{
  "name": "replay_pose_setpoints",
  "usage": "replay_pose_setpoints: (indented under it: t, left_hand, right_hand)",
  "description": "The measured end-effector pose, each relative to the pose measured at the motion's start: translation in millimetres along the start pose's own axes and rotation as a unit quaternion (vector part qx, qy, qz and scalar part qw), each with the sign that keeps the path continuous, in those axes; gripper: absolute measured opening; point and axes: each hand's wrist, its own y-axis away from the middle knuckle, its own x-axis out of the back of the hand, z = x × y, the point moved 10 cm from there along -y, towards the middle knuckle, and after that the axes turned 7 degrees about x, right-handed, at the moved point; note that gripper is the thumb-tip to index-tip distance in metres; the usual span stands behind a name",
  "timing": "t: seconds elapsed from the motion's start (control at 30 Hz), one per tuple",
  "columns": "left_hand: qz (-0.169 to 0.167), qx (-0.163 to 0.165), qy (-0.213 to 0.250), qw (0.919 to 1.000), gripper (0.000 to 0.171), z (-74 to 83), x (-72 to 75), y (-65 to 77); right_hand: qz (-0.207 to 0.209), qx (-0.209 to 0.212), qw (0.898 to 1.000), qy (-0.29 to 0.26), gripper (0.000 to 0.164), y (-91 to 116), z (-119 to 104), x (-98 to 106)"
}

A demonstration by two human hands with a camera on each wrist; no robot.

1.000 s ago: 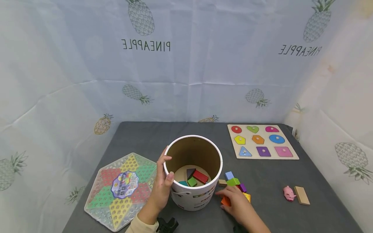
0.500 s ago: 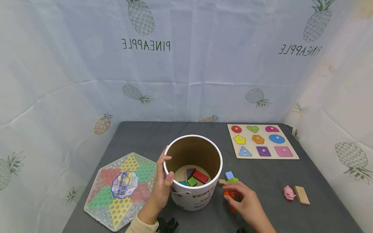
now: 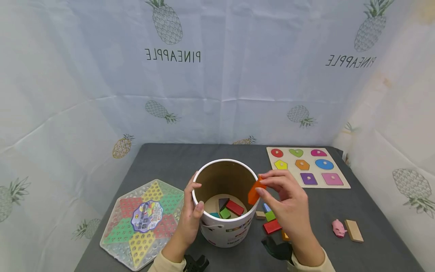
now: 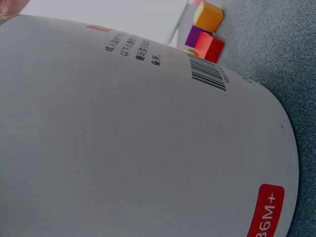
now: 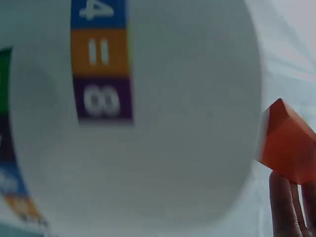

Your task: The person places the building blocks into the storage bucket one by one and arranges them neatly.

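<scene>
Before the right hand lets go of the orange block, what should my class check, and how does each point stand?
1. Right hand pinching the orange block: ok.
2. Bucket standing upright, opening upward: ok.
3. Left hand holding the bucket: ok, at its side by the rim.
4. Room inside: ok, a green block and a few others lie there, with bare bottom showing.
5. Orange block clear of the rim: cannot tell, they overlap in the head view.
6. All loose blocks inside: not ok, a red block lies outside on the table.
</scene>
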Motion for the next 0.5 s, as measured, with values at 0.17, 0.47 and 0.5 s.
replay_pose_setpoints:
  t: [0.17,0.47,0.5]
  left_hand:
    - [0.001,0.006,0.008,1.0,0.04,-1.4,0.6,0.3]
    - [0.005,0.009,-0.006,0.9999,0.041,-3.3,0.3,0.4]
    - [0.006,0.007,-0.009,0.9999,0.041,-2.9,1.0,0.5]
  right_hand:
    - [-0.064,-0.003,0.998,-0.008,0.024,-7,13,-43]
    - [-0.061,0.032,0.998,0.011,0.031,5,-8,-36]
    - [-0.05,0.022,0.998,0.009,0.032,9,-6,-29]
